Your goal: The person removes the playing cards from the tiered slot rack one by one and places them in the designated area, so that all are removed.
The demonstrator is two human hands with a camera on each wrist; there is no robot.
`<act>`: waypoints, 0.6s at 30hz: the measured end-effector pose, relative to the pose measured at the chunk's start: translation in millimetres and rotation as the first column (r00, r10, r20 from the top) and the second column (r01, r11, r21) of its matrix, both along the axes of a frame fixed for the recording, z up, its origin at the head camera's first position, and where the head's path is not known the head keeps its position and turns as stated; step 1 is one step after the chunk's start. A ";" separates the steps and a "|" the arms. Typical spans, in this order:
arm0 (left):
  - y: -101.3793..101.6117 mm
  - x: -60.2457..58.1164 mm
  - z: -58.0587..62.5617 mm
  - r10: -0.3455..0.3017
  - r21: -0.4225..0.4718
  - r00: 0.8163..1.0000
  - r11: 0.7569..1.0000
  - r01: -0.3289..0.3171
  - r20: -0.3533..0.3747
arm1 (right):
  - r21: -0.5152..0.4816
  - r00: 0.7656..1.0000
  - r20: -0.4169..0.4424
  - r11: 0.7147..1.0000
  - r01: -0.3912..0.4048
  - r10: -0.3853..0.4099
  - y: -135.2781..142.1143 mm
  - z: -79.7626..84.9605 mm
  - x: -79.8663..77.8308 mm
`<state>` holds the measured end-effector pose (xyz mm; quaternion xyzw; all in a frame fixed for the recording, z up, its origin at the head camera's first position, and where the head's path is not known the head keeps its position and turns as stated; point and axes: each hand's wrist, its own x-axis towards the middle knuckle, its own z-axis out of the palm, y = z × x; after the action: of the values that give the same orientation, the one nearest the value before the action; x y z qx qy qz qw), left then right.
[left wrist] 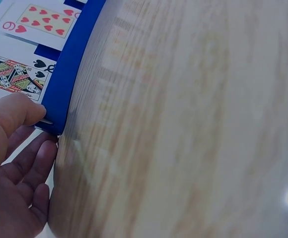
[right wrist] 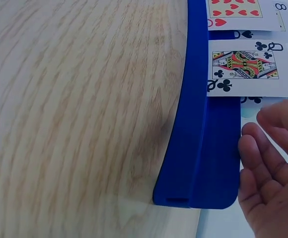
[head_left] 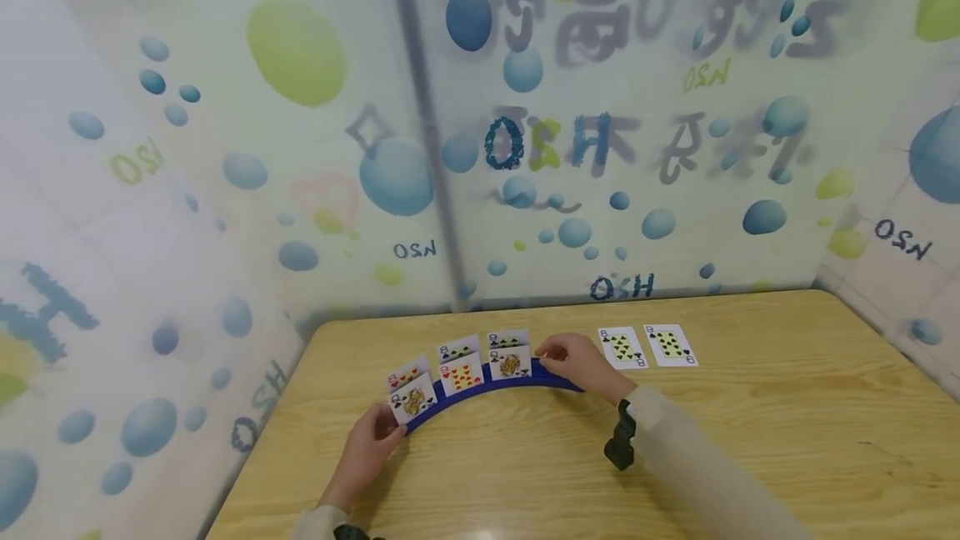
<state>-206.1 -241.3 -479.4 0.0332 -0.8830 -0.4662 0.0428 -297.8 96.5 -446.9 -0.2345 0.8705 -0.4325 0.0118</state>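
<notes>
A curved blue card holder (head_left: 480, 391) stands on the table with playing cards upright in two rows. Its front row has a queen of spades (left wrist: 16, 74) at the left, a red heart card (head_left: 461, 374) in the middle and a queen of clubs (right wrist: 246, 65) at the right. My left hand (head_left: 371, 440) pinches the holder's left end beside the queen of spades, thumb in front, other fingers behind. At the bare right end, my right hand (right wrist: 273, 173) rests loosely bent fingers against the back edge, holding nothing. Several back-row cards (head_left: 459, 348) are partly hidden.
Two black-suited cards, an eight (head_left: 621, 348) and a nine (head_left: 671, 346), lie face up on the wooden table (head_left: 750, 440) right of the holder. A patterned curtain (head_left: 637, 232) hangs behind the table's far edge.
</notes>
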 end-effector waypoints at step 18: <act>0.0 -0.6 1.8 0.000 0.003 0.999 1.000 0.000 0.049 | 0.072 0.997 -0.075 0.997 0.013 -0.008 -13.0 -11.4 -4.0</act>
<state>-206.7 -241.3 -477.6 0.0447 -0.8831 -0.4666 0.0214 -301.7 83.6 -458.3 -0.2452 0.8868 -0.3915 -0.0146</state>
